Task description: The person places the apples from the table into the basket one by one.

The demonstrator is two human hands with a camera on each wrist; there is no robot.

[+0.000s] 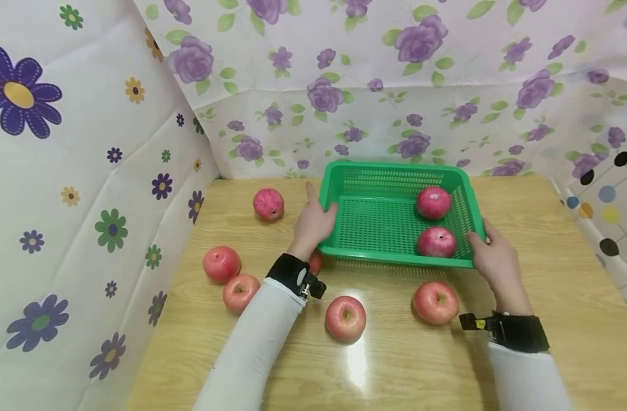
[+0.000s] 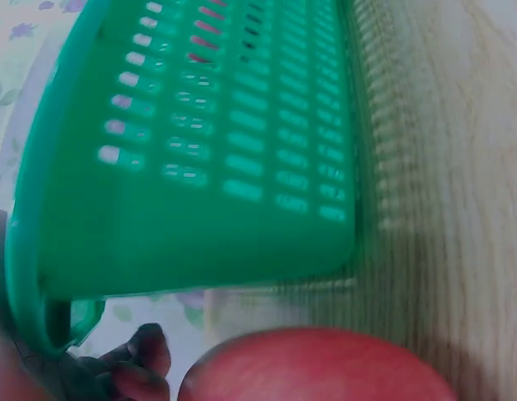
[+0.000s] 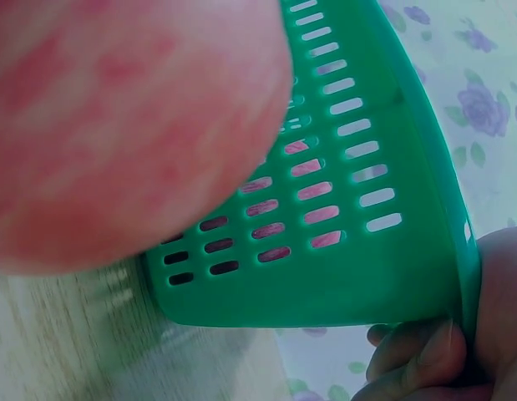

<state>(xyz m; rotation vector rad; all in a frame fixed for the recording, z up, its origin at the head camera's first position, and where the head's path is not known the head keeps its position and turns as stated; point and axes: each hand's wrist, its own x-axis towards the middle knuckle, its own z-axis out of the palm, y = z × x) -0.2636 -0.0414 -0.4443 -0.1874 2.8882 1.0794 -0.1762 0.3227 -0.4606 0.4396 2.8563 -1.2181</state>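
Note:
A green plastic basket with slotted walls is held between my two hands. My left hand grips the rim at its left end, with the index finger pointing forward. At the opposite end my right hand pinches the rim, thumb on top and fingers curled beneath, as the right wrist view shows. Two deep-pink apples, one behind and one in front, lie at the basket's right side. Whether the basket's underside touches the table cannot be told.
On the wooden table, a dark-pink apple lies back left. Two lighter apples sit left of my forearm. Another apple is partly hidden by my left wrist. Closer in are a middle apple and a right apple. Flowered sheeting stands behind.

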